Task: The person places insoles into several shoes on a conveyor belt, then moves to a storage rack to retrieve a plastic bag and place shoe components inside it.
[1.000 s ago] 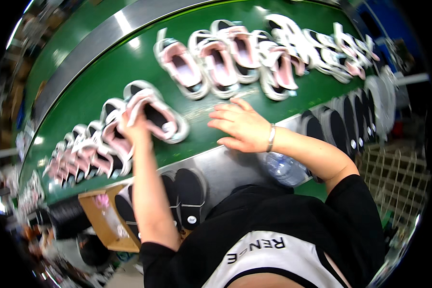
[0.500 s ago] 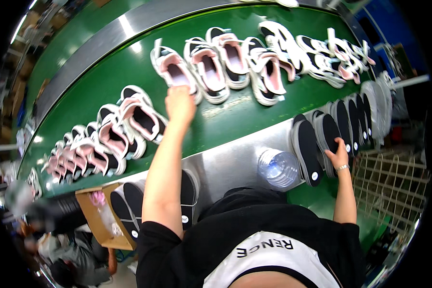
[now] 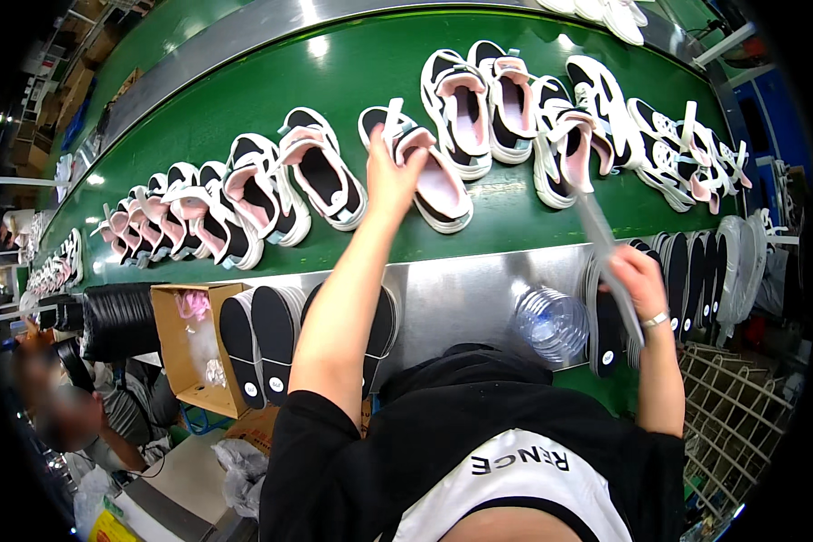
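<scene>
My left hand (image 3: 390, 181) grips the tongue and collar of a white, black and pink sneaker (image 3: 450, 219) on the green belt. A pale insole lies inside this shoe. My right hand (image 3: 637, 285) holds a thin grey insole (image 3: 596, 226), tilted nearly edge-on and blurred by motion. Its tip points toward the open collar of another sneaker (image 3: 551, 185), and I cannot tell whether they touch. Below the right hand stand stacks of black insoles (image 3: 605, 339) with white round stickers.
Rows of similar sneakers (image 3: 262, 194) line the green belt (image 3: 370, 72). A clear plastic container (image 3: 551, 323) stands on the metal ledge (image 3: 456, 298). Left of me are more insole stacks (image 3: 271, 334) and a cardboard box (image 3: 194, 384); a wire basket (image 3: 732, 397) is at right. Another person sits lower left.
My left hand has shifted from the sneaker's heel to its tongue. My right hand has lifted an insole off the stack and raised it toward the belt. The whole view has shifted.
</scene>
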The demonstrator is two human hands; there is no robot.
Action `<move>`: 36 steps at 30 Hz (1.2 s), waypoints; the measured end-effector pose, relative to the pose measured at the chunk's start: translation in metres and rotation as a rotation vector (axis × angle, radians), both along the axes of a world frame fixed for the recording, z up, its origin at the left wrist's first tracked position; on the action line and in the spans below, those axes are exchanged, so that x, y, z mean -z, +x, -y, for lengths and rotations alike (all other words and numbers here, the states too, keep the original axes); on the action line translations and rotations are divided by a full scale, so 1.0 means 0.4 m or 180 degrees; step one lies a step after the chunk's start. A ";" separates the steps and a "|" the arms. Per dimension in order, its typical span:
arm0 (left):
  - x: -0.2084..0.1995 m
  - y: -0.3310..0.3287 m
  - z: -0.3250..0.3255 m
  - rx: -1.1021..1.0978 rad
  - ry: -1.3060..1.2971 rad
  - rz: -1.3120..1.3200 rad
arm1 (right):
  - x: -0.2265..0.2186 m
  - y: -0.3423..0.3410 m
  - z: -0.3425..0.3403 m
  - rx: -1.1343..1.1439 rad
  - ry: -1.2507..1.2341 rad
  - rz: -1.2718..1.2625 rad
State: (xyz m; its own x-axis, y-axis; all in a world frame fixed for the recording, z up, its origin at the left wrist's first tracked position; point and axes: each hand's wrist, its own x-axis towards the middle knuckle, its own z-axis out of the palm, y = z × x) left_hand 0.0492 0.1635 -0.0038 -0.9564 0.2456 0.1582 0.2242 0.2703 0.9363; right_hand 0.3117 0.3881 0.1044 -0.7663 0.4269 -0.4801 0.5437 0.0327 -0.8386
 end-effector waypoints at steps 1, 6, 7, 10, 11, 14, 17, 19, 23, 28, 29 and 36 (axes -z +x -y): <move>-0.009 -0.020 0.001 0.0118 -0.0339 0.0127 | 0.005 -0.050 0.014 -0.0634 0.0232 -0.0189; -0.024 -0.004 0.003 0.0219 -0.0984 0.0513 | 0.004 -0.285 0.115 -0.1519 -0.0029 0.0227; -0.035 0.017 0.002 0.0238 -0.0841 0.0645 | 0.017 -0.335 0.130 -0.1800 0.0298 0.0516; -0.026 0.031 0.010 0.0394 -0.0732 0.0855 | 0.116 -0.423 0.206 -0.2666 0.2139 0.0719; -0.028 0.034 0.005 0.0431 -0.0731 0.0851 | 0.162 -0.422 0.228 -0.2551 0.2746 0.0398; -0.005 0.043 0.016 0.0434 -0.0493 0.1159 | 0.231 -0.435 0.259 -0.2941 0.3621 -0.0108; 0.036 0.042 0.026 0.0217 -0.0743 0.0519 | 0.167 -0.399 0.253 -0.3082 0.3887 -0.0202; 0.024 0.055 0.011 0.0137 -0.0790 0.0552 | 0.113 -0.351 0.230 -0.3085 0.3876 0.0204; 0.004 0.063 0.004 0.0031 -0.1114 0.0512 | 0.029 -0.347 0.211 -0.3317 0.3319 0.0892; -0.009 0.068 0.002 0.0086 -0.0879 0.0623 | 0.106 -0.407 0.257 -0.3546 0.3522 0.0318; 0.001 0.068 0.002 0.0085 -0.0882 0.0594 | 0.141 -0.428 0.259 -0.3514 0.3433 0.0333; 0.018 0.083 0.002 -0.0011 -0.0499 0.0622 | 0.265 -0.461 0.263 -0.3847 0.3373 0.0263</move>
State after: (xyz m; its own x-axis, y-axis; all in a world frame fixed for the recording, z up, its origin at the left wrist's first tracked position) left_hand 0.0823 0.1627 -0.0109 -0.9660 0.2491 -0.0696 0.0419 0.4162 0.9083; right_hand 0.1271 0.2828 -0.0015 -0.8727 -0.2283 -0.4316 -0.1896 0.9730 -0.1313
